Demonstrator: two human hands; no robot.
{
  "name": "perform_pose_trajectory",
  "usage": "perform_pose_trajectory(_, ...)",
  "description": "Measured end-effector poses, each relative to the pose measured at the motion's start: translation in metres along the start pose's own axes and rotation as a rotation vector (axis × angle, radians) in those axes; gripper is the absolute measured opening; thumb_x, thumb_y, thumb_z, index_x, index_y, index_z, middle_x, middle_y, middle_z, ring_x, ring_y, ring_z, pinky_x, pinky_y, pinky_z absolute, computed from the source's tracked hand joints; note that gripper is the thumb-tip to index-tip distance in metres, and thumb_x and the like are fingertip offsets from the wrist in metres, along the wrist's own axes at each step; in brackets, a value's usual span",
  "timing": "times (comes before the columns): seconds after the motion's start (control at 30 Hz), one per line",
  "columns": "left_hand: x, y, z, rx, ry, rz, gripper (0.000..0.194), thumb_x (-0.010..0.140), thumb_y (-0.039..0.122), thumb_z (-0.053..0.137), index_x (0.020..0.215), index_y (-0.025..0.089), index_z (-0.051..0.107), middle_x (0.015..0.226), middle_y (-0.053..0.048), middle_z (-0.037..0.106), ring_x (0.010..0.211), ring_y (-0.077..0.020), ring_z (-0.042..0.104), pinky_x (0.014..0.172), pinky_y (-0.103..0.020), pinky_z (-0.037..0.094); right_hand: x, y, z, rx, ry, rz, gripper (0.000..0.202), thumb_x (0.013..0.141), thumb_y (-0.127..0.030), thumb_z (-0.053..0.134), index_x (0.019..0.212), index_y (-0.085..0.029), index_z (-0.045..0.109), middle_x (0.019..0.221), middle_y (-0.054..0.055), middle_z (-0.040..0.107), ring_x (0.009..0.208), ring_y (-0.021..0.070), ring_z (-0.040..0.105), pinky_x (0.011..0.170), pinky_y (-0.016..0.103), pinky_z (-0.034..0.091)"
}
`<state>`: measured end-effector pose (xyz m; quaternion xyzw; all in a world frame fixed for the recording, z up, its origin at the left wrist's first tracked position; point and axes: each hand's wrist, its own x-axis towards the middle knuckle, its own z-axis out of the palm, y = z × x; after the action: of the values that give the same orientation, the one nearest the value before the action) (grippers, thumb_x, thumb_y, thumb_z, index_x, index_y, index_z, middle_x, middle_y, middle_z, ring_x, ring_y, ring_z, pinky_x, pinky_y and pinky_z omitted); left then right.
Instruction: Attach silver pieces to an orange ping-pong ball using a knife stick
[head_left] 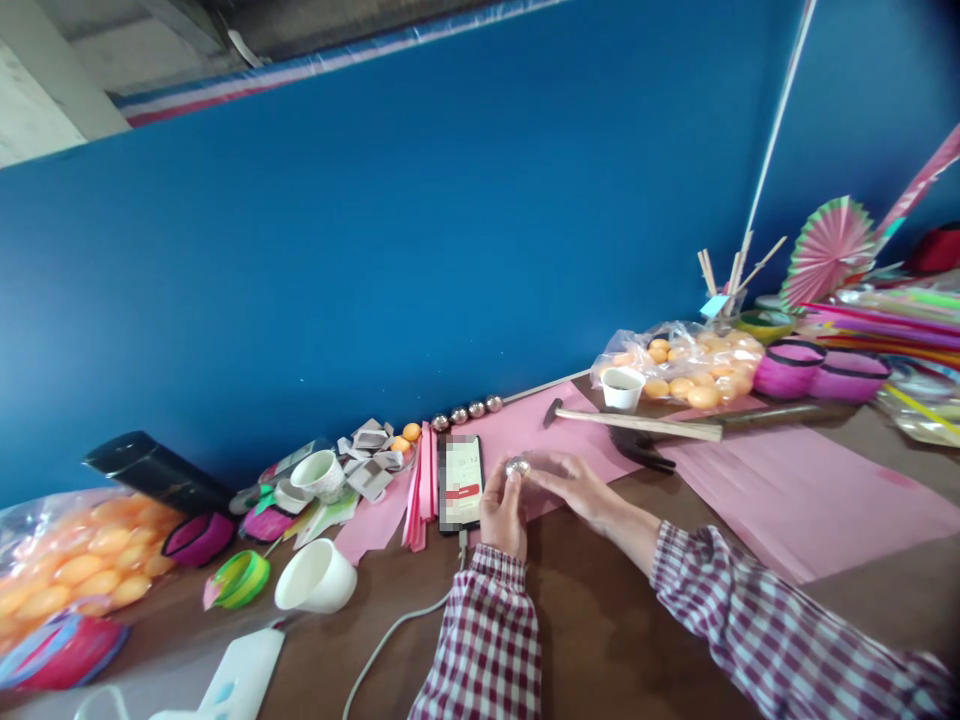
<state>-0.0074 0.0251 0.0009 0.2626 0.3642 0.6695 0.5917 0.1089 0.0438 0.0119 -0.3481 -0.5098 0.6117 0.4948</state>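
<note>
My left hand (504,515) is closed around a shiny silver metal ball (517,467), its thumb on the near side and its fingers at the left. From the right, my right hand (581,488) reaches towards the ball with its fingers stretched out. Its fingertips are at the ball's right side; whether they touch it I cannot tell. Just left of my left hand lies a phone (460,490) with a lit screen and a charging cable (397,625). Behind the phone, several more silver balls (476,410) sit in a row along the blue wall.
Two hammers, one light-handled (645,425) and one dark-headed (637,447), lie on pink paper (810,500) at right. Bags of orange balls (705,375) stand at both sides. White cups (315,577), a black bottle (161,475) and a power strip (240,680) are at left.
</note>
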Motion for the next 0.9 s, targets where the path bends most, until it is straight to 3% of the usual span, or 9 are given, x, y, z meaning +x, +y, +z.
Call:
perform_pose_trajectory(0.47,-0.0002,-0.0021,-0.0009,-0.026,0.004,-0.011,0.041,0.067,0.024,0.066,0.108,0.021,0.058,0.096,-0.005,0.066,0.097,-0.0167,0.058,0.092,-0.032,0.039,-0.0013,-0.0007,0.0015,0.025,0.012,0.018,0.035,0.066,-0.034,0.066,0.097,-0.018,0.062,0.095,0.006,0.066,0.089,0.0207,0.06,0.082,0.037,0.047)
perform_pose_trajectory(0.9,-0.0029,-0.0011,0.0021,-0.049,0.015,-0.009,0.038,0.064,0.023,0.069,0.101,0.019,0.061,0.098,-0.006,0.066,0.102,-0.0187,0.056,0.094,-0.033,0.039,-0.0021,-0.0072,0.0053,0.003,0.022,-0.018,0.036,0.066,-0.038,0.066,0.094,-0.015,0.061,0.091,0.006,0.065,0.089,0.0196,0.059,0.084,0.036,0.045)
